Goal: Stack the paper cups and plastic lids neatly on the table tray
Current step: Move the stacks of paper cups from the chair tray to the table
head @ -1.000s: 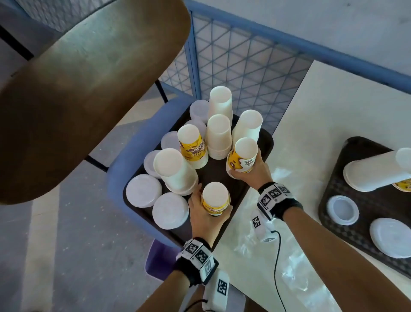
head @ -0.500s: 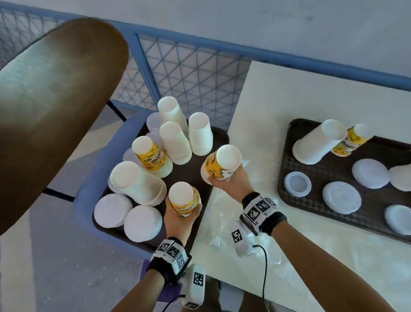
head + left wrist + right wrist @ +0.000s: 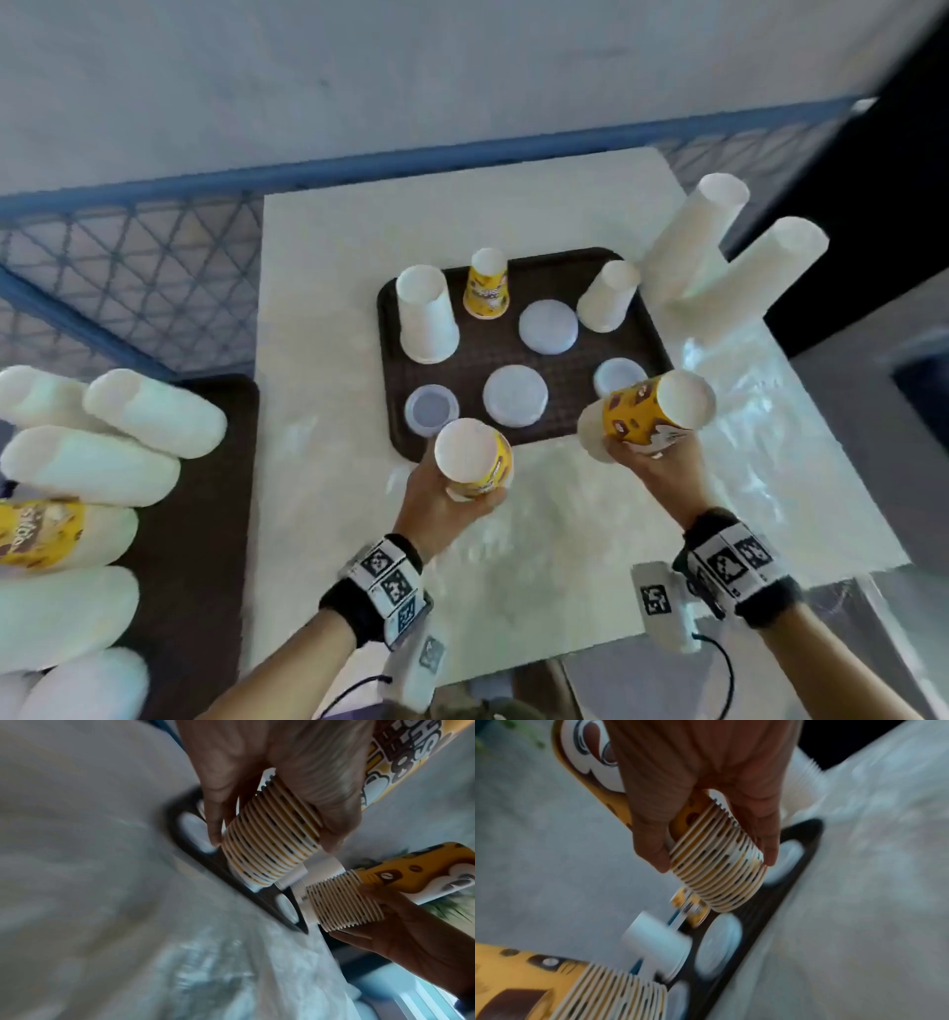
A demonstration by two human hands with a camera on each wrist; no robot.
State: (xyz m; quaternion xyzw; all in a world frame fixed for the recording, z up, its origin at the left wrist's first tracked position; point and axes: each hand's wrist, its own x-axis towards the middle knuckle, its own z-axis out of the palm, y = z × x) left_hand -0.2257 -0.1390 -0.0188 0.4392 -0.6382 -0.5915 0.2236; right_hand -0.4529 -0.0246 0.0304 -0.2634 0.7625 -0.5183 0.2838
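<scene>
A dark brown table tray [image 3: 544,277] sits in the middle of the white table. On it stand two upside-down white cup stacks [image 3: 426,313] [image 3: 608,298], one yellow cup stack [image 3: 487,285] and several white lids [image 3: 547,327]. My left hand [image 3: 441,493] grips an inverted yellow printed cup stack [image 3: 475,457] above the tray's near edge; the wrist view shows its many rims [image 3: 270,845]. My right hand [image 3: 647,457] grips a second, tilted yellow stack [image 3: 647,416] [image 3: 718,866] over the tray's near right corner.
Two tall white cup stacks [image 3: 688,241] lean at the table's far right, just beyond the tray. At the far left a second dark tray [image 3: 205,514] carries more white cup stacks [image 3: 154,411]. A blue mesh railing [image 3: 128,267] runs behind. Crinkled clear plastic [image 3: 760,411] lies on the table's right side.
Both hands lifted their yellow cup stacks off the left tray and carried them right to the table tray's near edge. The view swung right with them.
</scene>
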